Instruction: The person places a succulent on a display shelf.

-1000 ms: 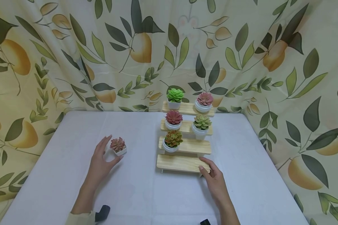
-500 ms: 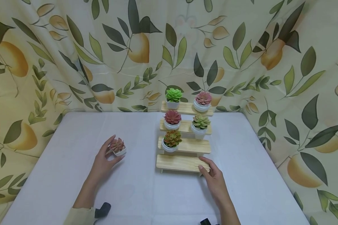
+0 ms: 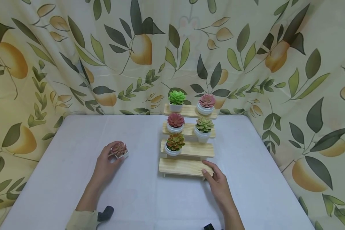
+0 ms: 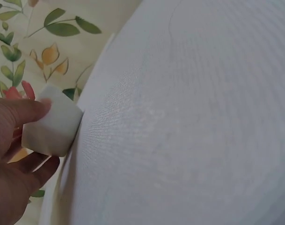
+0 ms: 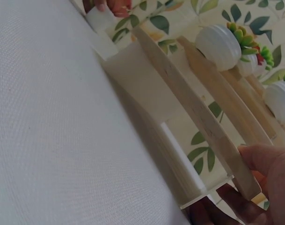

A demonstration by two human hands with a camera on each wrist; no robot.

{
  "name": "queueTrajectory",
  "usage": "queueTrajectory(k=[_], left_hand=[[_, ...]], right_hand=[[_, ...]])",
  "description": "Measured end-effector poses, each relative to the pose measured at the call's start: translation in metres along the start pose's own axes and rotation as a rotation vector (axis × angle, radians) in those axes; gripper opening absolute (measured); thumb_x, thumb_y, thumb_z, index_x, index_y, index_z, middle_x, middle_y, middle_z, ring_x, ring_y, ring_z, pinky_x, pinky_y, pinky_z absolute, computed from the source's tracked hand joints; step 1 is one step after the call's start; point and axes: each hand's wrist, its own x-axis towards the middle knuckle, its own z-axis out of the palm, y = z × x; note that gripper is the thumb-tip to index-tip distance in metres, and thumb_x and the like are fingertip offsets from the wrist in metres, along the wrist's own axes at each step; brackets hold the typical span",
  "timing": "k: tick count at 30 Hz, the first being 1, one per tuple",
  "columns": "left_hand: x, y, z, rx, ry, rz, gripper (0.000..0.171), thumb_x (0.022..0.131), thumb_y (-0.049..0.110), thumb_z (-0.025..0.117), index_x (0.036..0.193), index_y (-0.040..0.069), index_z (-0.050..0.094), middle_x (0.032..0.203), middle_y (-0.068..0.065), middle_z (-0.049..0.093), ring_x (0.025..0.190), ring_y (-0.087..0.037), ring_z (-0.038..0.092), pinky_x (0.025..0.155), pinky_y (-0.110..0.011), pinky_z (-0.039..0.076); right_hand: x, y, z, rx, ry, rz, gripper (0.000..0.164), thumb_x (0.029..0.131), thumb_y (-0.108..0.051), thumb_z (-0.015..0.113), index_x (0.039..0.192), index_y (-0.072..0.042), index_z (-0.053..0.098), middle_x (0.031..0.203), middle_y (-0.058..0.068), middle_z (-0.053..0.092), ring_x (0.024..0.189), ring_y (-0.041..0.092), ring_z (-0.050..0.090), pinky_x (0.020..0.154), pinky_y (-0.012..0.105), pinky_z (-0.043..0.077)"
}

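A dusty-pink artificial succulent (image 3: 119, 149) in a small white square pot (image 4: 53, 124) is at the left of the white table. My left hand (image 3: 104, 164) holds the pot between thumb and fingers, its base close to the cloth in the left wrist view. On the right, my right hand (image 3: 218, 183) grips the right end of the lowest board (image 3: 181, 166) of a stepped wooden stand, thumb on top and fingers underneath. In the right wrist view, white side supports (image 5: 184, 157) show under that board (image 5: 193, 112), which bears no plant.
Higher steps carry potted succulents: orange-green (image 3: 175, 142), dark red (image 3: 175, 120), pale green (image 3: 204, 125), bright green (image 3: 176, 97) and pink (image 3: 207, 101). A fruit-patterned curtain (image 3: 126, 76) hangs behind the table (image 3: 138, 198).
My left hand has closed its thumb and fingers around the pot of the dusty-pink succulent. The right hand stays on the lowest board, and the head view has shifted slightly.
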Motion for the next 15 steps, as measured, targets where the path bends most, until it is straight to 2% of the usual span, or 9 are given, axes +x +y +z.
queueTrajectory(k=[5, 11, 15], left_hand=[[0.000, 0.004, 0.000, -0.009, -0.002, 0.040, 0.072, 0.086, -0.007, 0.080, 0.146, 0.020, 0.052, 0.135, -0.010, 0.053, 0.124, -0.034, 0.056, 0.104, -0.045, 0.050], [0.001, 0.014, 0.001, -0.061, 0.004, 0.137, 0.073, 0.082, -0.011, 0.082, 0.144, 0.016, 0.054, 0.134, -0.010, 0.055, 0.118, -0.032, 0.060, 0.099, -0.043, 0.053], [0.003, 0.023, 0.004, -0.075, -0.006, 0.179, 0.072, 0.082, -0.008, 0.084, 0.144, 0.015, 0.055, 0.133, -0.010, 0.056, 0.116, -0.030, 0.061, 0.097, -0.038, 0.054]], right_hand=[[0.000, 0.001, 0.000, -0.004, 0.001, 0.005, 0.047, 0.103, -0.026, 0.067, 0.146, -0.010, 0.055, 0.160, 0.012, 0.038, 0.148, 0.029, 0.035, 0.100, 0.012, 0.041], [0.001, 0.003, 0.000, -0.014, 0.007, 0.015, 0.049, 0.103, -0.029, 0.068, 0.147, -0.012, 0.055, 0.160, 0.011, 0.038, 0.148, 0.027, 0.035, 0.100, 0.012, 0.041], [0.002, 0.003, -0.001, -0.018, 0.007, 0.014, 0.049, 0.103, -0.029, 0.068, 0.147, -0.012, 0.055, 0.161, 0.011, 0.038, 0.148, 0.026, 0.035, 0.101, 0.013, 0.041]])
